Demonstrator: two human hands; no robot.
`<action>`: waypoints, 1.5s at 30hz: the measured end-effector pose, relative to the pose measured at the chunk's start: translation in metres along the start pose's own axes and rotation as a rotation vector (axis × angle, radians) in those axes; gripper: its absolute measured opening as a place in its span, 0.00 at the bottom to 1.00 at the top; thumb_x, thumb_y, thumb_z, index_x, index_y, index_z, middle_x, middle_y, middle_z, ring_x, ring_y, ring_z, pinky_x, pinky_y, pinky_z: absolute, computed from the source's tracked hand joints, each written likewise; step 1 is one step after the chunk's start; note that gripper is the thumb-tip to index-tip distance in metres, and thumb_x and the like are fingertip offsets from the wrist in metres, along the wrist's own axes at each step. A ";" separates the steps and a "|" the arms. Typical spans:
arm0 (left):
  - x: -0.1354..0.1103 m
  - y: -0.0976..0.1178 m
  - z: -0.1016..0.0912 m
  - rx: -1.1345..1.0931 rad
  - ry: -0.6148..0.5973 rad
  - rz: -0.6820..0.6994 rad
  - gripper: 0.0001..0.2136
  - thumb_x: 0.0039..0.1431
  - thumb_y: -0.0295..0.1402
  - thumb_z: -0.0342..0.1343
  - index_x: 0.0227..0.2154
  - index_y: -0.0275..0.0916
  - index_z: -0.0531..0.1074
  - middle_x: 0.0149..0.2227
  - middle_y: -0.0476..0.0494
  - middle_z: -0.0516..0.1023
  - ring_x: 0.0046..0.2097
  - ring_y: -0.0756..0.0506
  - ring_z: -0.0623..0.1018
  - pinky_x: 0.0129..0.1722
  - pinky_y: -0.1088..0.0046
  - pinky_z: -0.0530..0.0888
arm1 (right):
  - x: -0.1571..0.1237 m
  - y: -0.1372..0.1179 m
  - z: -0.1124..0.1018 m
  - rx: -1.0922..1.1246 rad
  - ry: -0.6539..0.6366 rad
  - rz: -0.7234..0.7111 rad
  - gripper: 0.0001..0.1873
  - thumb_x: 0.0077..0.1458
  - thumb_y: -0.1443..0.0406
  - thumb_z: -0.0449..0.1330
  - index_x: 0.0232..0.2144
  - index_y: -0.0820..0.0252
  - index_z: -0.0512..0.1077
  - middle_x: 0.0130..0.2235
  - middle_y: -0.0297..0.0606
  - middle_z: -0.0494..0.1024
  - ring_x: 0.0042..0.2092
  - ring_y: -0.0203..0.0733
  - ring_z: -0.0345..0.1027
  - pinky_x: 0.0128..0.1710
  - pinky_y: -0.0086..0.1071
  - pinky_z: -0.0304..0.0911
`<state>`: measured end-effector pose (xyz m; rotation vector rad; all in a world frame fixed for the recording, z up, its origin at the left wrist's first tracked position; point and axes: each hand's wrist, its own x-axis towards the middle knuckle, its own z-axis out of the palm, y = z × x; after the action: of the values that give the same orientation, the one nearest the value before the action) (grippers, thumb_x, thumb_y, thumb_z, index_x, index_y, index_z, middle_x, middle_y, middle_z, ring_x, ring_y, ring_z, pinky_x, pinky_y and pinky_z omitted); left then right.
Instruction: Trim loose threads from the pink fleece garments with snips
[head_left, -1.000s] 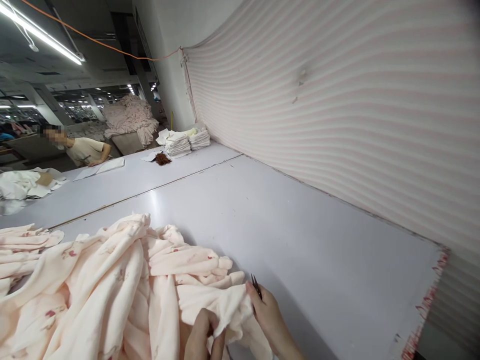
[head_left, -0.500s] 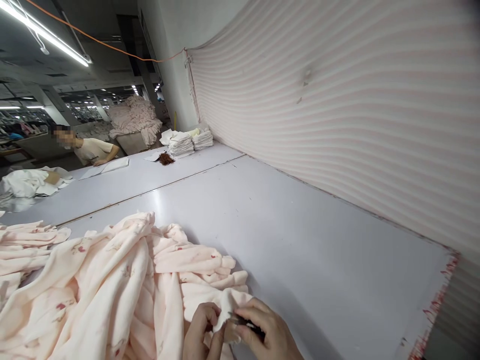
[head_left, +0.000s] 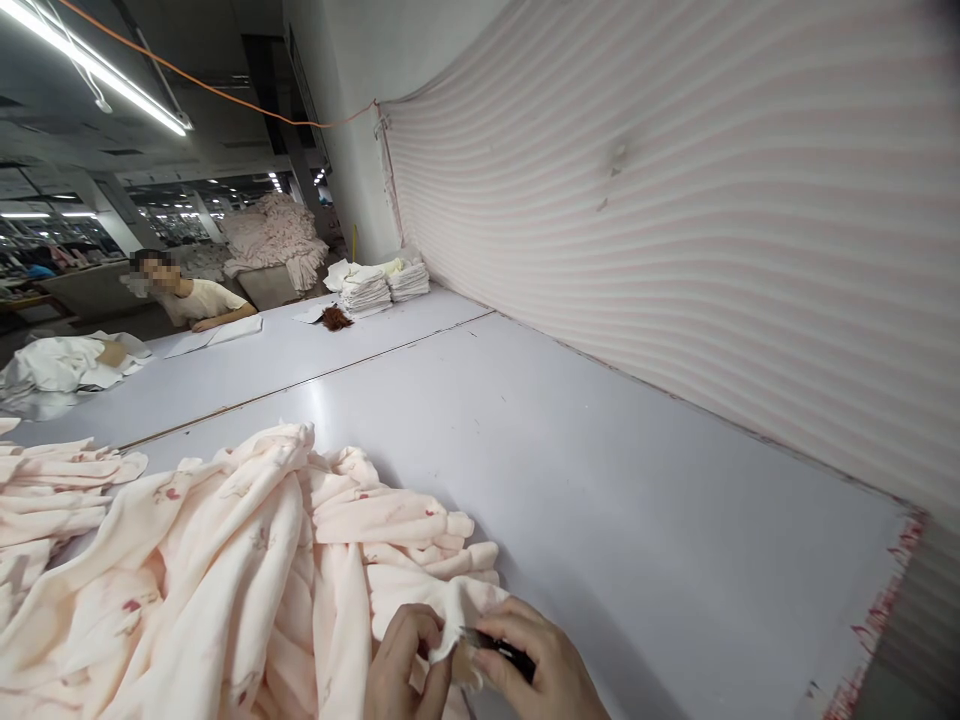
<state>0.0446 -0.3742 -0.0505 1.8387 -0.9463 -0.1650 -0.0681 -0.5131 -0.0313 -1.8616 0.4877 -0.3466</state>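
Note:
At the bottom centre my left hand (head_left: pixel 409 665) is closed, pinching the edge of a pale pink fleece garment piece (head_left: pixel 457 600) between thumb and fingers. My right hand (head_left: pixel 547 665) is wrapped around black thread snips (head_left: pixel 512 656), whose dark tip points left and touches the pinched edge. Both hands nearly meet there, and the fingertips hide part of the cloth. To their left spreads a heap of pale pink fleece (head_left: pixel 247 560) with small red and brown prints, lying in loose folds on the table.
The grey-white table (head_left: pixel 600 480) runs along a striped cloth screen (head_left: pixel 660 230). At its far end are stacked white cloths (head_left: pixel 367 288) and a brown tuft (head_left: pixel 335 318). A person (head_left: pixel 206 302) leans there, beside white fabric (head_left: pixel 60 365) at the left.
My hands hold nearly the same position on the cloth edge, with the snips still against it. The view has shifted very slightly. The person across the table has leaned a little to the right.

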 end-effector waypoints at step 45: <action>-0.003 -0.009 -0.004 -0.710 -0.185 -0.659 0.24 0.45 0.47 0.67 0.41 0.39 0.71 0.23 0.50 0.75 0.26 0.49 0.74 0.29 0.73 0.67 | 0.006 0.013 0.054 0.087 0.327 0.065 0.22 0.62 0.51 0.48 0.24 0.57 0.67 0.22 0.34 0.75 0.24 0.40 0.69 0.28 0.27 0.64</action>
<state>0.0493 -0.3681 -0.0570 1.4008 -0.2873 -0.9596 -0.0393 -0.4753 -0.0613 -1.7067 0.7407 -0.6240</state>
